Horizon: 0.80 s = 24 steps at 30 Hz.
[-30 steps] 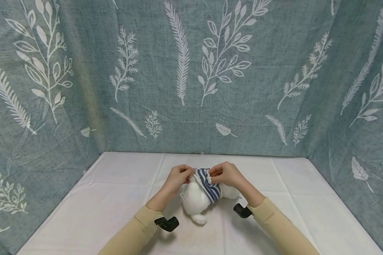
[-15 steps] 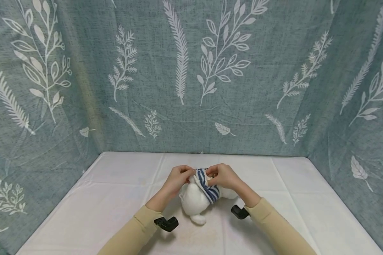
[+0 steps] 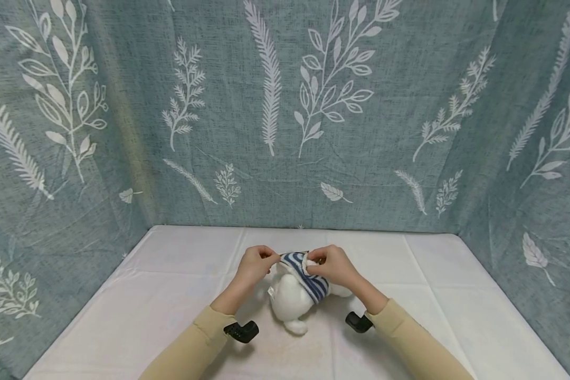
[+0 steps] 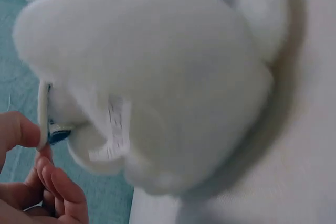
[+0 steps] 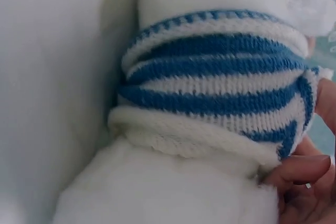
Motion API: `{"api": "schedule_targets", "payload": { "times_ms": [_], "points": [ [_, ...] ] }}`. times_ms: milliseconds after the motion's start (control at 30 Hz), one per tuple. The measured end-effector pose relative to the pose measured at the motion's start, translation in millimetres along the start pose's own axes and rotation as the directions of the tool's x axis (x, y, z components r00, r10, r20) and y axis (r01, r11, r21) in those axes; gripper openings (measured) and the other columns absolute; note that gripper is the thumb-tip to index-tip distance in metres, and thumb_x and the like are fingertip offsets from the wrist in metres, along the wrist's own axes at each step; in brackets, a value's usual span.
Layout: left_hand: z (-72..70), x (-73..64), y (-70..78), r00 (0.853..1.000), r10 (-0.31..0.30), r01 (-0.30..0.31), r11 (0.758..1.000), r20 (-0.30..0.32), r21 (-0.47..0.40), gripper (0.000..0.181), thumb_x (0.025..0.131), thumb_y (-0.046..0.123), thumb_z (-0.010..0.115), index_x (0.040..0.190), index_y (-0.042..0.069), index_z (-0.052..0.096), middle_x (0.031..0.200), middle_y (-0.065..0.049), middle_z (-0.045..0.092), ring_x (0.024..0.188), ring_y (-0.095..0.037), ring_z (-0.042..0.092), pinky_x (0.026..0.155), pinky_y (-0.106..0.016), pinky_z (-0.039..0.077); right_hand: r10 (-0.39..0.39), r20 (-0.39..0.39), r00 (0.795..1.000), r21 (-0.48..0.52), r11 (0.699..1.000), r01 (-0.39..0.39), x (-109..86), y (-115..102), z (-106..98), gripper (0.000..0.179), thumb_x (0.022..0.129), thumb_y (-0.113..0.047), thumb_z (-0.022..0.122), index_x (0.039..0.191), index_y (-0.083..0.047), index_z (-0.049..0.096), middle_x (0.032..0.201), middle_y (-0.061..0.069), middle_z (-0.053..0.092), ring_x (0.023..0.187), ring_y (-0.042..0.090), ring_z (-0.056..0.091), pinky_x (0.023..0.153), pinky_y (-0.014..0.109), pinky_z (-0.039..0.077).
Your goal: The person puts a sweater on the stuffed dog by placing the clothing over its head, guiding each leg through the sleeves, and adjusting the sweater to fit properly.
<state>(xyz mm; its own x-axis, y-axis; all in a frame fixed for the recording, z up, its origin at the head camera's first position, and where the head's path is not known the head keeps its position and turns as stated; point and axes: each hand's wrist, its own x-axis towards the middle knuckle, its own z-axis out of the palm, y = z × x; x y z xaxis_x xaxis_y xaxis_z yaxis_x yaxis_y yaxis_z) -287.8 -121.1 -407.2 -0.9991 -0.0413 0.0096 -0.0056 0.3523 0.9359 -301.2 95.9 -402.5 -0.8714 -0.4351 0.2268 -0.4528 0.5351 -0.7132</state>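
A white plush toy (image 3: 287, 302) lies on its side on the table, wearing a blue-and-white striped knitted sweater (image 3: 316, 288). My left hand (image 3: 255, 265) pinches the sweater's edge between thumb and index finger and holds it stretched away from the toy, as the left wrist view also shows at the white hem (image 4: 43, 109). On the other side, my right hand (image 3: 333, 265) grips a fold of the knit near an opening. In the right wrist view the striped sweater (image 5: 215, 85) wraps the toy's body. A white printed label (image 4: 117, 127) hangs from the toy.
A white cloth (image 3: 171, 295) covers the table. Blue-green curtains with white leaf prints (image 3: 285, 116) stand behind it and along both sides. A black camera mount (image 3: 241, 332) sits at the left wrist, another black mount (image 3: 359, 322) at the right.
My left hand has moved left, drawing the sweater's edge outward and stretching it wider. The right hand has shifted slightly left with its fold of knit. The toy stays nearly in place.
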Motion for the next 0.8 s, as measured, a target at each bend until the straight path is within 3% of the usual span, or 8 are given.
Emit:
{"api": "schedule_targets", "payload": {
  "times_ms": [233,367,433,533,567,633,667,800],
  "points": [
    [-8.1,-1.3,-11.2,1.0,-0.006,0.008,0.988,-0.014,0.154,0.01,0.083,0.012,0.064,0.081,0.003,0.067,0.078,-0.011,0.064,0.058,-0.013,0.05,0.053,-0.025,0.041,0.033,-0.014,0.999,0.031,0.999,-0.033,-0.4,-1,0,0.015,0.078,-0.01,0.068,0.091,-0.012,0.075,0.083,0.0,0.07,0.061,0.011,0.046,0.057,0.025,0.041],
    [-3.4,-1.5,-9.1,0.995,0.101,-0.1,0.976,0.004,0.192,0.007,0.081,0.009,0.066,0.087,0.005,0.064,0.079,-0.006,0.061,0.066,-0.013,0.052,0.059,-0.025,0.043,0.029,0.021,0.999,0.015,0.999,-0.029,1.8,-2,0,0.015,0.078,-0.011,0.068,0.092,-0.013,0.075,0.083,-0.001,0.069,0.062,0.01,0.048,0.057,0.024,0.042],
    [-0.9,-1.9,-2.9,0.973,0.23,-0.227,0.95,0.011,0.215,0.015,0.08,0.005,0.066,0.095,0.007,0.062,0.087,-0.005,0.061,0.077,-0.016,0.055,0.066,-0.028,0.045,0.024,0.044,0.999,0.002,1.0,-0.024,3.2,-3,-1,0.015,0.079,-0.012,0.069,0.093,-0.011,0.074,0.083,-0.001,0.069,0.064,0.009,0.05,0.058,0.024,0.044],
    [1.7,-2.5,9.2,0.89,0.449,-0.453,0.853,0.08,0.258,0.025,0.081,0.0,0.063,0.104,0.008,0.063,0.099,-0.005,0.063,0.091,-0.02,0.057,0.076,-0.037,0.049,0.026,0.069,0.997,-0.011,1.0,-0.025,5.0,-4,-3,0.015,0.08,-0.011,0.069,0.094,-0.01,0.074,0.082,0.0,0.069,0.065,0.008,0.052,0.059,0.023,0.045],
    [2.1,-2.3,13.2,0.861,0.495,-0.507,0.82,0.117,0.266,0.025,0.082,-0.001,0.062,0.105,0.009,0.064,0.101,-0.005,0.064,0.093,-0.02,0.057,0.077,-0.038,0.049,0.026,0.07,0.997,-0.013,1.0,-0.025,5.3,-4,-4,0.015,0.079,-0.011,0.069,0.093,-0.009,0.074,0.082,0.0,0.069,0.065,0.008,0.052,0.059,0.023,0.045],
    [2.8,-0.5,19.0,0.826,0.525,-0.563,0.78,0.206,0.272,0.021,0.086,0.003,0.06,0.103,0.011,0.067,0.099,-0.002,0.066,0.092,-0.018,0.058,0.076,-0.036,0.049,0.025,0.07,0.997,-0.023,0.999,-0.024,5.6,-4,-6,0.016,0.078,-0.01,0.07,0.093,-0.008,0.074,0.081,0.0,0.069,0.066,0.008,0.052,0.059,0.023,0.045],
    [2.5,0.0,21.2,0.822,0.514,-0.567,0.78,0.246,0.265,0.018,0.087,0.005,0.06,0.102,0.011,0.068,0.096,-0.001,0.066,0.089,-0.016,0.058,0.075,-0.034,0.05,0.023,0.07,0.997,-0.028,0.999,-0.022,5.6,-4,-6,0.016,0.078,-0.01,0.071,0.093,-0.008,0.074,0.08,0.0,0.068,0.066,0.008,0.052,0.059,0.023,0.045],
    [-0.7,1.4,24.2,0.849,0.403,-0.497,0.828,0.341,0.26,0.012,0.089,0.013,0.063,0.099,0.015,0.07,0.092,0.003,0.068,0.084,-0.01,0.06,0.072,-0.026,0.049,0.007,0.078,0.997,-0.031,0.999,-0.004,4.4,-4,-6,0.014,0.079,-0.01,0.071,0.093,-0.008,0.073,0.081,0.0,0.069,0.066,0.007,0.053,0.058,0.023,0.045]
  ]
}}
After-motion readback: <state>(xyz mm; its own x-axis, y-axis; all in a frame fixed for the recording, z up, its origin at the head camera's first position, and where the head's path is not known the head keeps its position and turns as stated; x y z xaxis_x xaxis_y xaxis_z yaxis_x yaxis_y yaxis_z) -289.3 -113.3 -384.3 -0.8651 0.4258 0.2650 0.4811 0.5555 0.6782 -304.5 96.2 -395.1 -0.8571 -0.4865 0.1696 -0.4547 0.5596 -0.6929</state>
